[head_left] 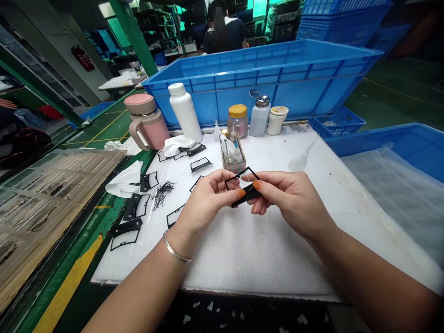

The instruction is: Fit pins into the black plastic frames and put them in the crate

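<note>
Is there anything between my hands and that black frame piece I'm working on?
Nothing visible. The left hand and right hand both pinch the black frame piece directly with their fingers, above the white mat. The small box of bottles stands just behind it, apart from the hands.

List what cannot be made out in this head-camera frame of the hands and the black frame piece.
- Black frame piece: its lower part is covered by the fingers of the left hand and right hand.
- Small box: its contents are too small to identify.
- Blue crate: its inside is hidden by its own front wall.
- Pile of thin dark bits: too small to identify.
</note>
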{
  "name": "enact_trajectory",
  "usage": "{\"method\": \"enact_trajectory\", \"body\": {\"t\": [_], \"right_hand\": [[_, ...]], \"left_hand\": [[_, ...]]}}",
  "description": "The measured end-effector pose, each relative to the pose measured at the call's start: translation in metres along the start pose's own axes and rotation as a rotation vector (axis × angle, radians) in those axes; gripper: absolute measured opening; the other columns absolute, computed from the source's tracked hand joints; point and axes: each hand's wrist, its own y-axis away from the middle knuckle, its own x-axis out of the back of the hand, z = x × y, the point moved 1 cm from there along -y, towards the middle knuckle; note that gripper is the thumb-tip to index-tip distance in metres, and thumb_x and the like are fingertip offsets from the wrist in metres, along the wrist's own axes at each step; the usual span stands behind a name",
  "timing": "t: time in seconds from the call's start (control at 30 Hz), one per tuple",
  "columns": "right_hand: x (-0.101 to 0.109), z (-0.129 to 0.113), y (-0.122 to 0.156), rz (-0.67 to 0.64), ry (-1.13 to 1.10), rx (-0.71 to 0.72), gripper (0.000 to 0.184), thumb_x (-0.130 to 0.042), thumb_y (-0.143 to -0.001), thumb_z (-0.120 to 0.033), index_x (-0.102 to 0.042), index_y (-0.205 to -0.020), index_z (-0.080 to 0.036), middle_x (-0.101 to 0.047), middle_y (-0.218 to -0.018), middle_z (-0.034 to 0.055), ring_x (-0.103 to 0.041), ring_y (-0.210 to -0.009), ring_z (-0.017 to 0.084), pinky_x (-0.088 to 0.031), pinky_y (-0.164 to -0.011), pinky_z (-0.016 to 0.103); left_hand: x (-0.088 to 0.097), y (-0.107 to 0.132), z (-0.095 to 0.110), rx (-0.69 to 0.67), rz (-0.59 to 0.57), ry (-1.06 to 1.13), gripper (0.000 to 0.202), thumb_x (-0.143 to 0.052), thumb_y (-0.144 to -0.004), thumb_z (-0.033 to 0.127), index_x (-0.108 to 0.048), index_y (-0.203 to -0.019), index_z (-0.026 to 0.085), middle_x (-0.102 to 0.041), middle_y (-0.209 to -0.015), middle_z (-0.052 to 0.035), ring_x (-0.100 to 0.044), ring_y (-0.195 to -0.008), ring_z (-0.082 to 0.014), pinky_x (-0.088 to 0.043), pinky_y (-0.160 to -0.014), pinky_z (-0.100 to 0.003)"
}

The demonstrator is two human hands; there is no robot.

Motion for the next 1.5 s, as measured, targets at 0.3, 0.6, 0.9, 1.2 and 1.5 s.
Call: {"method": "enact_trajectory", "body": {"t": [0.3, 0.6, 0.9, 1.2, 1.5], "right_hand": [[-0.002, 0.000, 0.003, 0.026, 0.030, 0.035, 0.025, -0.060, -0.089, -0.023, -0.071, -0.103, -0.005, -0.068, -0.064, 0.0032, -0.065, -0.053, 0.011, -0.054, -0.050, 0.012], [-0.004, 0.000, 0.002, 0.023, 0.031, 0.063, 0.027, -0.059, -0.089, -0.020, -0.070, -0.107, -0.003, -0.067, -0.063, 0.0029, -0.065, -0.053, 0.011, -0.055, -0.052, 0.012], [0.007, 0.004, -0.003, -0.012, -0.039, 0.045, 0.033, -0.058, -0.096, -0.031, -0.067, -0.118, -0.007, -0.068, -0.070, 0.0052, -0.067, -0.059, 0.015, -0.057, -0.053, 0.019], [0.011, 0.009, -0.003, 0.083, 0.336, 0.319, 0.032, -0.063, -0.089, -0.011, -0.070, -0.118, -0.020, -0.070, -0.099, 0.0013, -0.067, -0.083, 0.013, -0.054, -0.073, 0.020], [0.027, -0.007, -0.002, 0.084, 0.606, 0.342, 0.003, -0.067, -0.091, -0.021, -0.070, -0.091, -0.020, -0.064, -0.093, 0.0025, -0.060, -0.084, 0.015, -0.045, -0.065, 0.024]], "left_hand": [[0.002, -0.001, -0.001, -0.021, -0.009, 0.015, 0.026, -0.078, -0.074, 0.016, -0.059, -0.091, 0.013, -0.059, -0.075, 0.0021, -0.057, -0.064, -0.0069, -0.047, -0.057, -0.016], [0.005, -0.001, -0.002, -0.046, 0.006, 0.009, 0.027, -0.080, -0.071, 0.015, -0.060, -0.090, 0.013, -0.062, -0.076, 0.0017, -0.058, -0.066, -0.0072, -0.046, -0.060, -0.017], [0.005, 0.000, -0.001, 0.027, 0.060, 0.072, 0.031, -0.081, -0.069, 0.016, -0.060, -0.093, 0.013, -0.062, -0.073, 0.0022, -0.058, -0.060, -0.0081, -0.048, -0.057, -0.020], [0.008, 0.001, 0.000, 0.193, -0.103, 0.237, 0.045, -0.082, -0.071, 0.017, -0.059, -0.110, 0.016, -0.064, -0.070, 0.0011, -0.058, -0.058, -0.0074, -0.047, -0.055, -0.017], [0.005, 0.008, 0.009, -0.040, -0.010, -0.169, 0.039, -0.068, -0.087, 0.037, -0.062, -0.121, 0.020, -0.067, -0.115, -0.0099, -0.063, -0.102, -0.0197, -0.053, -0.077, -0.024]]}}
